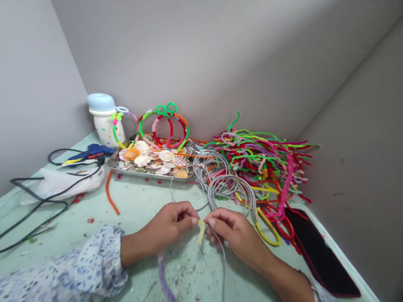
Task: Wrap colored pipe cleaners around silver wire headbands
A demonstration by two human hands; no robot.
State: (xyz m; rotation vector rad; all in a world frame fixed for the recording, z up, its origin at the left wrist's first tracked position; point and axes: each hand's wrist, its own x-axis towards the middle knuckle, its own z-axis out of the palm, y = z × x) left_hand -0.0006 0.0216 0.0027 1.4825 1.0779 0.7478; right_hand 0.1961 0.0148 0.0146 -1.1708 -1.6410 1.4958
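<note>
My left hand [171, 226] is closed in a pinch at the middle of the table. A wire wrapped in purple and green pipe cleaner [165, 283] comes out below it and curves toward the bottom edge. Between my fingertips a short pale yellow pipe cleaner [201, 231] hangs down, touching both hands. My right hand [231, 230] pinches close beside it, its fingertips at the yellow piece. Thin grey wire [224, 272] runs from under the right fingers down toward me. The exact grip inside each hand is partly hidden by the fingers.
Behind the hands lie coiled grey wire [233, 194], a metal tray [149, 176] of seashells with pipe-cleaner hoops [154, 132], and a heap of coloured pipe cleaners [258, 151]. A bottle [106, 125], black cable [19, 226] and plastic bag [68, 183] are left; a dark phone [320, 252] is right.
</note>
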